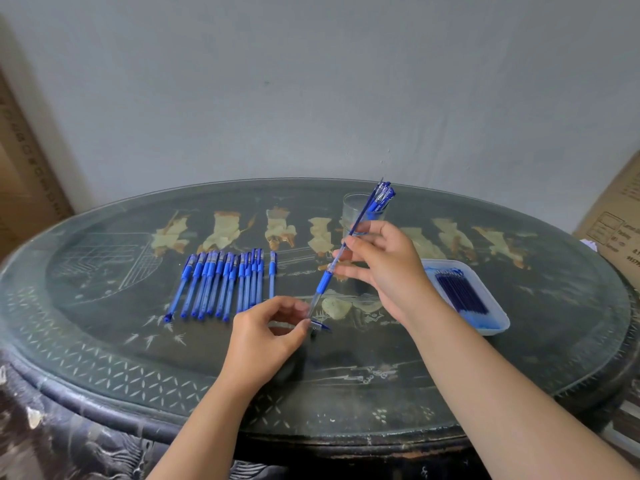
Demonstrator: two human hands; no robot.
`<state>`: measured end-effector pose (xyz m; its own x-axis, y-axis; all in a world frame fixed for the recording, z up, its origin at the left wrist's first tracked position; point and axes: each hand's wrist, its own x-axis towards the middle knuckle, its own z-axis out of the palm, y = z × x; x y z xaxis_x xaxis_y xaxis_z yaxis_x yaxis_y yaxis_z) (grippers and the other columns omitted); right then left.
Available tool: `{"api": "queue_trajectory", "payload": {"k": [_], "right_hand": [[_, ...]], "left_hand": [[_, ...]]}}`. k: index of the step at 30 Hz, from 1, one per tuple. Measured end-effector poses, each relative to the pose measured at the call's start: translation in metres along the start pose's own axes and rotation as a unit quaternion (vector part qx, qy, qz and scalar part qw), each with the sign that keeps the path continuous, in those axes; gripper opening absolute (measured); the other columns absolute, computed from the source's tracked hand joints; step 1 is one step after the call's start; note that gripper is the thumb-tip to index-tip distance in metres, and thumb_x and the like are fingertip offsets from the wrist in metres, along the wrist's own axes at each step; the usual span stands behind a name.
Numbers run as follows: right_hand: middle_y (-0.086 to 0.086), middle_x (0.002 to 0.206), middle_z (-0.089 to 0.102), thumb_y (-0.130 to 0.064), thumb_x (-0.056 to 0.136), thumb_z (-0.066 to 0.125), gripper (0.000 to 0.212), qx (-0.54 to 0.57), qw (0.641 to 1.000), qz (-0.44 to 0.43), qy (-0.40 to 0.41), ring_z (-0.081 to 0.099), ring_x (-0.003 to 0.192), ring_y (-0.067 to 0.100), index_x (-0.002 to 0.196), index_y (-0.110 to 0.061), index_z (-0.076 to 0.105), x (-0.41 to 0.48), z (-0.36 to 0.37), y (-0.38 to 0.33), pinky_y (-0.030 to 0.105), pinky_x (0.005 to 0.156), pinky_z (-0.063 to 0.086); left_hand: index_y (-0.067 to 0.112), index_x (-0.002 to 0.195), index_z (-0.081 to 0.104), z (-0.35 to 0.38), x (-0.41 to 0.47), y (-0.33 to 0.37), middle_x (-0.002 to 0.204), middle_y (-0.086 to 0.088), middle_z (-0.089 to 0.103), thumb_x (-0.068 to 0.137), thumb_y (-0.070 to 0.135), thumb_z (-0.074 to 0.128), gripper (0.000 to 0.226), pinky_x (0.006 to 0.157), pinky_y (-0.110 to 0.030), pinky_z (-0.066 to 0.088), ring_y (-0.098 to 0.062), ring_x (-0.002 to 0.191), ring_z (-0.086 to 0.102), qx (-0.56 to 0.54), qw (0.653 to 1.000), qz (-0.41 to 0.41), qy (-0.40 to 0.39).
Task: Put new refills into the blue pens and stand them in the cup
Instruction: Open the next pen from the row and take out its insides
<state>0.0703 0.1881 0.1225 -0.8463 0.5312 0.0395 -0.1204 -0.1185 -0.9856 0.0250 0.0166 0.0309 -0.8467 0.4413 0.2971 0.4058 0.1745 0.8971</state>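
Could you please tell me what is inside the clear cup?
Several blue pens lean inside the cup; the right hand covers its lower part, so their tips are hidden.

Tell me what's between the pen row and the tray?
Head view: the left hand and right hand holding one pen, a small blue piece beneath.

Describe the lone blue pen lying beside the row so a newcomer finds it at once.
On the dark oval table, left of centre, lies a row of blue plastic pens. Right of it, across a gap, lies the lone blue pen; it alone touches no other pen.
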Motion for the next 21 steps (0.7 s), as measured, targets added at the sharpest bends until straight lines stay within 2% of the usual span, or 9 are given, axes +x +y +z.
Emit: {"api": "queue_trajectory", "payload": {"k": [3,6,11,13,17,21], "right_hand": [[0.012,0.09,0.064,0.003,0.092,0.06,0.014,-0.091,0.995,-0.016,-0.028,0.07,0.082,0.021,0.1,-0.007,0.057,0.0,-0.001,0.003,0.038,0.076,0.062],[0.009,0.088,0.067,-0.003,0.091,0.065,0.009,-0.178,0.981,-0.008,-0.081,0.072,0.088,0.023,0.095,-0.01,0.062,-0.003,0.001,0.009,0.039,0.081,0.061],[0.006,0.085,0.069,-0.008,0.092,0.066,0.004,-0.171,0.981,-0.006,-0.096,0.072,0.085,0.021,0.094,-0.012,0.065,-0.005,0.004,0.017,0.037,0.079,0.061],[0.001,0.082,0.067,-0.01,0.09,0.067,0.007,-0.211,0.973,-0.016,-0.094,0.071,0.079,0.015,0.094,-0.016,0.066,-0.007,0.0,0.024,0.031,0.074,0.06],[-0.011,0.083,0.064,-0.017,0.085,0.07,0.012,-0.427,0.896,-0.054,-0.112,0.056,0.068,0.0,0.092,-0.026,0.07,-0.018,-0.007,0.05,0.016,0.068,0.045],[-0.009,0.09,0.051,-0.019,0.086,0.07,0.017,-0.515,0.838,-0.096,-0.153,0.049,0.074,0.003,0.099,-0.029,0.071,-0.024,-0.006,0.069,0.015,0.065,0.037]], "left_hand": [[0.023,0.089,0.073,0.0,0.0,0.0,0.086,0.017,0.073,0.078,0.005,0.078,0.021,0.073,-0.021,0.057,-0.003,0.08,0.069,-0.001,1.0,-0.004,0.005],[0.024,0.088,0.073,-0.001,0.001,0.0,0.086,0.018,0.073,0.078,0.006,0.079,0.022,0.072,-0.018,0.057,-0.002,0.079,0.069,-0.009,1.0,-0.017,0.022],[0.022,0.089,0.072,-0.002,0.0,-0.001,0.085,0.017,0.073,0.078,0.006,0.078,0.02,0.074,-0.03,0.06,-0.005,0.078,0.07,-0.021,0.998,-0.033,0.041],[0.022,0.088,0.071,-0.004,-0.002,-0.002,0.085,0.013,0.073,0.079,0.005,0.078,0.021,0.074,-0.035,0.061,-0.007,0.078,0.07,-0.033,0.997,-0.041,0.051],[0.022,0.087,0.07,-0.006,-0.003,-0.002,0.085,0.015,0.072,0.078,0.004,0.078,0.021,0.073,-0.028,0.059,-0.004,0.078,0.069,-0.025,0.997,-0.037,0.064],[0.022,0.088,0.07,-0.007,-0.003,-0.002,0.085,0.014,0.073,0.078,0.004,0.078,0.022,0.073,-0.017,0.056,-0.001,0.079,0.069,-0.018,0.997,-0.032,0.061]]}}
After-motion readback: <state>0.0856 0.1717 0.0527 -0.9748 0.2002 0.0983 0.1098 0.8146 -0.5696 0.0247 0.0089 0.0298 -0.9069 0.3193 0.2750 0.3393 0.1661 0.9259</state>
